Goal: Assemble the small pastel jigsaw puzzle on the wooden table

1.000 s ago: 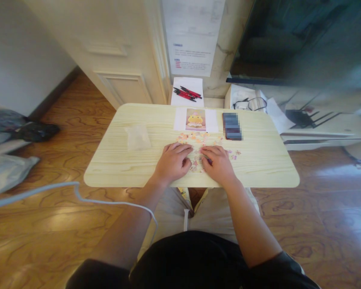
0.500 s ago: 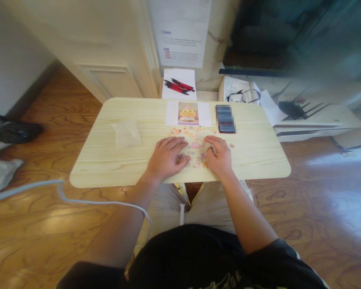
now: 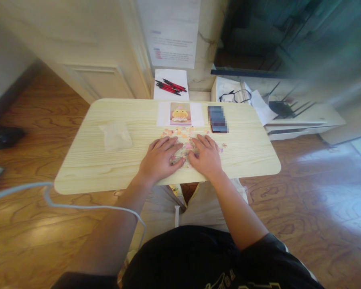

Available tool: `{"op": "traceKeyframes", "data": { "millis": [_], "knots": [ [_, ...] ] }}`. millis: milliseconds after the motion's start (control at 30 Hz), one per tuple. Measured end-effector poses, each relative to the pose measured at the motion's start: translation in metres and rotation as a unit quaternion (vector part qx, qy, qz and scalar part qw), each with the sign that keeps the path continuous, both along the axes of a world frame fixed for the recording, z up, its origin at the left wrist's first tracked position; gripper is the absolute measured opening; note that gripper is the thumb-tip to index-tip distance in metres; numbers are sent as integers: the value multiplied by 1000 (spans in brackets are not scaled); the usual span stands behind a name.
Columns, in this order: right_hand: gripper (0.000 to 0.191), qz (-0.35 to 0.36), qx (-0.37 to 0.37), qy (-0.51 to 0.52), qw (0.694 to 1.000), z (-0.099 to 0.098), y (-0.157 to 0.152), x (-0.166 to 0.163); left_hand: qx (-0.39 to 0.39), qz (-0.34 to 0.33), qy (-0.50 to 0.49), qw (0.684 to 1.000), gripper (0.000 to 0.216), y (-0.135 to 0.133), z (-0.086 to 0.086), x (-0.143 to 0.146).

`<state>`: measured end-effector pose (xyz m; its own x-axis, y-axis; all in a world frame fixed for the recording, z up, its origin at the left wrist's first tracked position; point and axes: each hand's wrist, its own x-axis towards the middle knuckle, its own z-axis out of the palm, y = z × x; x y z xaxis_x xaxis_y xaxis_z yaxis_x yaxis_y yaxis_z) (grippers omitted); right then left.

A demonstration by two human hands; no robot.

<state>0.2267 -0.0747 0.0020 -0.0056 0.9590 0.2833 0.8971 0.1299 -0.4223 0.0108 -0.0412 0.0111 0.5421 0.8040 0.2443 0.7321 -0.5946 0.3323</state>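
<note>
Many small pink, orange and yellow jigsaw-like pieces (image 3: 178, 131) lie scattered on a pale wooden table (image 3: 87, 160). My left hand (image 3: 159, 158) rests flat with fingers spread at the left of the pieces, covering some. Opposite it my right hand (image 3: 206, 154) lies palm down, fingers spread, over pieces on the right. A few more pieces (image 3: 223, 147) show beside its outer edge. Just beyond the pieces is a white sheet (image 3: 197, 114) with a printed picture (image 3: 180, 114) of a yellow plush-like figure. What lies under both palms is hidden.
A phone (image 3: 218, 119) lies right of the sheet, and a translucent bag (image 3: 117, 136) lies at the left. Behind the table are red pens (image 3: 171, 86) on paper, a box with a cable (image 3: 236, 95) and a black router (image 3: 281, 108). A pale cord (image 3: 93, 206) crosses near my left arm.
My right hand has gone from curled fingers to spread flat over the pieces, a little nearer my left hand. My left hand stays spread. The whole view has shifted slightly.
</note>
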Motion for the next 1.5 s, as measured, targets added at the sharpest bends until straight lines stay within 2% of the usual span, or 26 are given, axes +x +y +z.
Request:
{"op": "traceKeyframes", "data": {
  "millis": [267,600,667,833,1000,1300,1500],
  "knots": [
    [52,28,3,-28,999,-1,-2,-3,8,-7,-16,1000,50,2,-4,0],
    [50,46,14,6,999,5,-5,3,-11,-13,-36,999,49,5,-4,-4],
    [55,33,5,7,999,6,-10,10,-14,-10,-46,999,47,6,-3,-7],
    [77,-50,-16,-6,999,2,-28,26,-17,-3,-59,998,48,8,-4,-9],
    [90,-46,-29,-17,998,-1,-42,26,-11,10,-62,998,48,7,-5,-6],
    [90,-6,-23,-4,1000,0,-46,9,-26,39,-219,975,50,14,-14,-16],
    [88,19,-39,-3,999,3,-39,11,-65,75,-315,944,54,10,-9,-20]
  ]
}}
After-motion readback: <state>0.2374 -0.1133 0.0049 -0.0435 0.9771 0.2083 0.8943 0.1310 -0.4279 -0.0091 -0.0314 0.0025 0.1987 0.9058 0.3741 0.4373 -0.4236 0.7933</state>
